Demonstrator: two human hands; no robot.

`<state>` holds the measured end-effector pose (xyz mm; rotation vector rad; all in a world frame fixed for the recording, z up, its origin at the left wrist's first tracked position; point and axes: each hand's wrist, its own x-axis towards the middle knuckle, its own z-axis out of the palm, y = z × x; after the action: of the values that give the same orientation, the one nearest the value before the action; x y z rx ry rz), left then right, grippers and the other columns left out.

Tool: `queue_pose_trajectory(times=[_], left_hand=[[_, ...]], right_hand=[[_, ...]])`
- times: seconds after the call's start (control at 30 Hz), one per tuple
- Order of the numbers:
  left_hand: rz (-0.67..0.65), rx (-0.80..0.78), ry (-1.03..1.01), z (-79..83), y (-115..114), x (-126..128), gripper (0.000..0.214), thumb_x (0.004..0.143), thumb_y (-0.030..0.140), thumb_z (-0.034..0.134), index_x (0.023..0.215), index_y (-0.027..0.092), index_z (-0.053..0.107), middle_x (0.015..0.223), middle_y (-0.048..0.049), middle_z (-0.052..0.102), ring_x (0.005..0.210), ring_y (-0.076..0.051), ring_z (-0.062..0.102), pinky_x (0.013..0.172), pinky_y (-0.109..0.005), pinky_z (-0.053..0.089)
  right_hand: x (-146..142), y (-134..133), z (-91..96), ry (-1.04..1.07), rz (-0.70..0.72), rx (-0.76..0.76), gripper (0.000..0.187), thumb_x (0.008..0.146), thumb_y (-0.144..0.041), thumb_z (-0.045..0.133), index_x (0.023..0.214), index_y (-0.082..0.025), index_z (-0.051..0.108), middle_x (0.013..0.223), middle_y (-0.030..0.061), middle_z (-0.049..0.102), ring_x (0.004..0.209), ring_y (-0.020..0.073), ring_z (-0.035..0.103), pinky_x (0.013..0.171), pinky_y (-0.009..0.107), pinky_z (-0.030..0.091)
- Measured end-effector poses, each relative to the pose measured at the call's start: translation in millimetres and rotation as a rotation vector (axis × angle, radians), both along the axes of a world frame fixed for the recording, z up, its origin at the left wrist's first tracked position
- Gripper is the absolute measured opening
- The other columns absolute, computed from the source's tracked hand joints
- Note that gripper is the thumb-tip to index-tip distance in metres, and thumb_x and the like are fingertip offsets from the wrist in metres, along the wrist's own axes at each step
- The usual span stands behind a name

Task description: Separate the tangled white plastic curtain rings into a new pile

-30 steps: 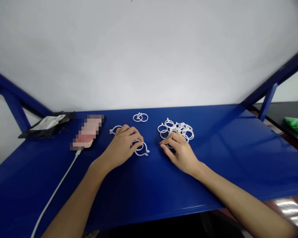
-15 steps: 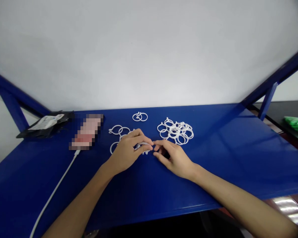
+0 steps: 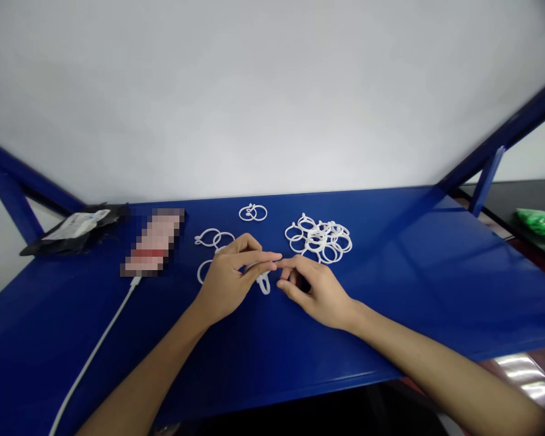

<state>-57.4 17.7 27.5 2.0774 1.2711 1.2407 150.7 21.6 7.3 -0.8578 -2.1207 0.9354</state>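
My left hand (image 3: 231,274) is closed in a pinch on white plastic curtain rings (image 3: 264,284); part of them hangs below its thumb, and the number held is hidden. My right hand (image 3: 318,289) is beside it, index fingertip touching or almost touching the left fingertips. Its thumb stands apart from the index finger, the other fingers are curled, and nothing shows in its grasp. Behind the left hand lie several loose rings (image 3: 208,229), partly covered by it. A pile of rings (image 3: 320,237) lies beyond the right hand. Two overlapping rings (image 3: 258,219) rest farther back.
The blue tabletop (image 3: 390,272) meets a pale wall (image 3: 272,103). On the left are a blurred-out phone (image 3: 152,242) with a white cable (image 3: 95,354) and a black plastic package (image 3: 75,230). Blue frame bars (image 3: 488,181) rise at both sides. A green bag (image 3: 540,225) is at far right.
The rings in my left hand have turned and now hang lower beneath the thumb. My right index finger has straightened toward the left fingertips. The view has shifted slightly.
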Motion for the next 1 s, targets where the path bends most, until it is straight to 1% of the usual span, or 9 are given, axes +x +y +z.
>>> queue_pose_trajectory(times=[0.17,0.3,0.4,0.53,0.67,0.73,0.8,0.93,1.0], left_hand=[[-0.007,-0.008,-0.011,-4.0,-3,4,0.014,0.092,0.029,0.067,0.100,0.032,0.078,0.077,0.0024,0.060,0.069,-0.010,0.054,0.063,-0.024,0.046],[0.048,-0.009,-0.042,-3.7,-5,8,0.013,0.092,0.031,0.067,0.099,0.032,0.078,0.077,0.0023,0.060,0.067,-0.010,0.053,0.062,-0.024,0.046],[0.088,0.006,-0.066,-0.5,-6,10,0.013,0.093,0.034,0.066,0.097,0.032,0.078,0.077,0.0016,0.060,0.067,-0.011,0.053,0.061,-0.025,0.046],[0.147,-0.022,-0.132,4.1,-6,9,0.013,0.092,0.036,0.066,0.095,0.030,0.078,0.078,0.0013,0.059,0.062,-0.010,0.050,0.056,-0.024,0.043],[0.154,-0.198,-0.285,0.6,-3,4,0.020,0.093,0.040,0.063,0.095,0.025,0.076,0.070,0.0014,0.056,0.057,-0.009,0.048,0.052,-0.023,0.042],[0.105,-0.346,-0.363,-4.8,-1,3,0.027,0.093,0.045,0.062,0.097,0.022,0.075,0.061,0.0025,0.051,0.054,-0.009,0.047,0.051,-0.022,0.041],[0.024,-0.507,-0.410,-9.8,1,3,0.033,0.092,0.049,0.062,0.098,0.020,0.075,0.055,0.0037,0.047,0.052,-0.009,0.044,0.049,-0.022,0.038],[-0.133,-0.757,-0.400,-11.3,0,7,0.036,0.089,0.052,0.063,0.083,0.018,0.073,0.052,0.0048,0.045,0.048,-0.007,0.039,0.045,-0.021,0.034],[-0.144,-0.761,-0.352,-8.1,-2,9,0.039,0.092,0.054,0.058,0.082,0.019,0.073,0.052,0.0045,0.045,0.048,-0.008,0.040,0.046,-0.021,0.036]], right_hand=[[-1,-1,-3.4,-0.077,0.026,0.002,0.022,0.094,-0.030,0.063,0.113,-0.020,0.060,0.092,0.0013,0.060,0.065,0.0100,0.056,0.062,0.026,0.050],[-1,-3,-1.9,-0.140,0.093,0.072,0.022,0.092,-0.034,0.066,0.108,-0.019,0.063,0.101,0.0045,0.060,0.076,0.0129,0.060,0.069,0.029,0.054],[-2,-5,2.4,-0.185,0.146,0.107,0.025,0.095,-0.036,0.062,0.114,-0.020,0.064,0.104,0.0057,0.060,0.087,0.0165,0.061,0.076,0.032,0.055],[-4,-7,2.0,-0.230,0.141,0.121,0.021,0.099,-0.029,0.053,0.115,-0.020,0.064,0.104,0.0067,0.060,0.093,0.0183,0.062,0.081,0.035,0.056],[-3,-6,-1.2,-0.139,0.024,0.128,0.020,0.098,-0.020,0.049,0.116,-0.019,0.057,0.108,0.0072,0.059,0.079,0.0142,0.061,0.073,0.033,0.057],[-1,-6,0.3,-0.073,-0.032,0.188,0.024,0.098,-0.020,0.049,0.122,-0.021,0.053,0.112,0.0081,0.056,0.076,0.0130,0.059,0.071,0.032,0.057],[1,-5,3.2,-0.071,-0.036,0.286,0.026,0.099,-0.020,0.049,0.125,-0.024,0.054,0.115,0.0084,0.054,0.079,0.0134,0.059,0.071,0.032,0.056],[2,-6,5.5,-0.138,0.023,0.400,0.017,0.101,-0.026,0.051,0.110,-0.026,0.066,0.106,0.0062,0.052,0.081,0.0136,0.058,0.068,0.029,0.053],[1,-6,4.5,-0.144,0.017,0.396,0.016,0.101,-0.029,0.053,0.101,-0.024,0.068,0.101,0.0059,0.053,0.081,0.0143,0.057,0.067,0.028,0.053]])
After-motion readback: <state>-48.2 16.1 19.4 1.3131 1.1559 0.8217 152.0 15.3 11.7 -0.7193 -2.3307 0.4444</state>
